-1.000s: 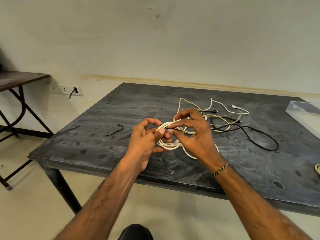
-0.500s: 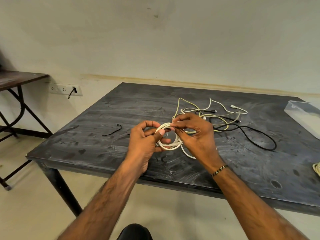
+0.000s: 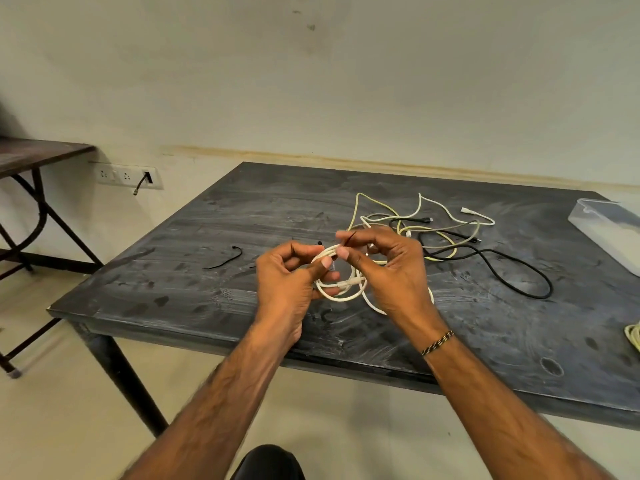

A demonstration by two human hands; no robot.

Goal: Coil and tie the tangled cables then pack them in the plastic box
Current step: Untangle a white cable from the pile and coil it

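A coiled white cable [image 3: 341,294] hangs between my hands over the near middle of the dark table [image 3: 214,292]. My left hand [image 3: 289,282] grips the coil, thumb pressed on its top strands. My right hand [image 3: 388,271] pinches a thin black tie [image 3: 350,238] at the top of the coil, the tie's end sticking up. A loose white tail curves out below my right hand. Behind lies a tangle of yellow and white cables [image 3: 412,223] with a black cable [image 3: 512,275] looping to the right. The clear plastic box [image 3: 609,230] stands at the right edge.
A spare black tie [image 3: 223,260] lies on the table left of my hands. Another coiled pale cable [image 3: 633,336] shows at the right edge. A second table [image 3: 31,157] and a wall socket strip [image 3: 126,174] are at the left.
My right hand has drawn the black tie up over the top of the coil, so its end now sticks up. My left hand keeps its grip on the coil.
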